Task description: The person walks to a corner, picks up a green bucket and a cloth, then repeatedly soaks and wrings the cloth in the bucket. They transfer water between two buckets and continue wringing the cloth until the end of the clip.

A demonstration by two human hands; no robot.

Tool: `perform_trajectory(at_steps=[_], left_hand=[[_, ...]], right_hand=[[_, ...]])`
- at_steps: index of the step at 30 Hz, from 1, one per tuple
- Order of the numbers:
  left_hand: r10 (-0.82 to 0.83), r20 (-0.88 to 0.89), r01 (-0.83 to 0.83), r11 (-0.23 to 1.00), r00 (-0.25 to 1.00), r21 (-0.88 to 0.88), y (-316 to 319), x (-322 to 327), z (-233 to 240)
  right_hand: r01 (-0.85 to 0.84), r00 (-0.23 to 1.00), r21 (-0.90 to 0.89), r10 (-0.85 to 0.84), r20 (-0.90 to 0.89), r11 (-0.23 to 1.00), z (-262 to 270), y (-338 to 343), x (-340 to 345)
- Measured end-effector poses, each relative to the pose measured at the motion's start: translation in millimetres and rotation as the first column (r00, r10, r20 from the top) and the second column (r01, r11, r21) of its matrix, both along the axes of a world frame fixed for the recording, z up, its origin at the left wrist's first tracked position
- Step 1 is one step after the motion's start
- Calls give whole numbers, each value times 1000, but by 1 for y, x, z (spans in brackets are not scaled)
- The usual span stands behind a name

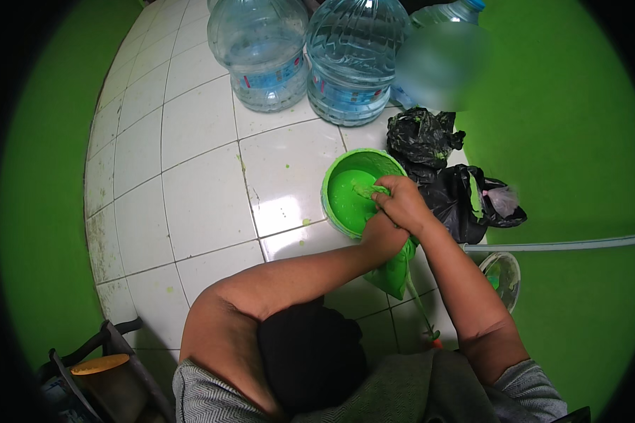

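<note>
A bucket (pixel 325 203) of bright green liquid stands on the white floor tiles, its inner wall smeared green. My right hand (pixel 400 203), above its right rim, pinches a limp, green-coated strip that hangs over the liquid. My left hand (pixel 385 237) crosses under the right wrist, closed around the neck of what looks like a green-coated bag (pixel 394 275); its grip is partly hidden. The bag's full part hangs outside the bucket, towards me. A thin green strand or stick (pixel 419 304) runs below it to a small orange thing (pixel 436 343).
Large clear water bottles (pixel 270 58) stand behind the bucket. Black plastic bags (pixel 420 135) lie right of it. A pale pipe (pixel 555 245) and a small tub (pixel 510 285) are farther right, by the green wall. A dark metal frame (pixel 137 365) stands at lower left.
</note>
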State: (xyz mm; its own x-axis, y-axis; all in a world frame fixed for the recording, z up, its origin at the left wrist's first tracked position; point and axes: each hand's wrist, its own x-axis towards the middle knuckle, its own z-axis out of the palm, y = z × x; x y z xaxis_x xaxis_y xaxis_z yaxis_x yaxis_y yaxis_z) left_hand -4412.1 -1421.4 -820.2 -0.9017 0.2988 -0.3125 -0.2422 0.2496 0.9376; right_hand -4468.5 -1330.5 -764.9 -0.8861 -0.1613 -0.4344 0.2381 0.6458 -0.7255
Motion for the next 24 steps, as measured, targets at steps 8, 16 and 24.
perform_trajectory(at_steps=[8,16,24], left_hand=[[-14,134,5,998,991,69,-3,1,16],[-32,287,-24,982,958,188,-1,2,14],[-42,411,-52,975,911,217,1,4,12]], right_hand=[[-34,968,343,116,-222,939,-20,14,-1],[-40,988,333,86,-126,942,-9,15,3],[-67,989,93,78,-124,993,-27,33,3]])
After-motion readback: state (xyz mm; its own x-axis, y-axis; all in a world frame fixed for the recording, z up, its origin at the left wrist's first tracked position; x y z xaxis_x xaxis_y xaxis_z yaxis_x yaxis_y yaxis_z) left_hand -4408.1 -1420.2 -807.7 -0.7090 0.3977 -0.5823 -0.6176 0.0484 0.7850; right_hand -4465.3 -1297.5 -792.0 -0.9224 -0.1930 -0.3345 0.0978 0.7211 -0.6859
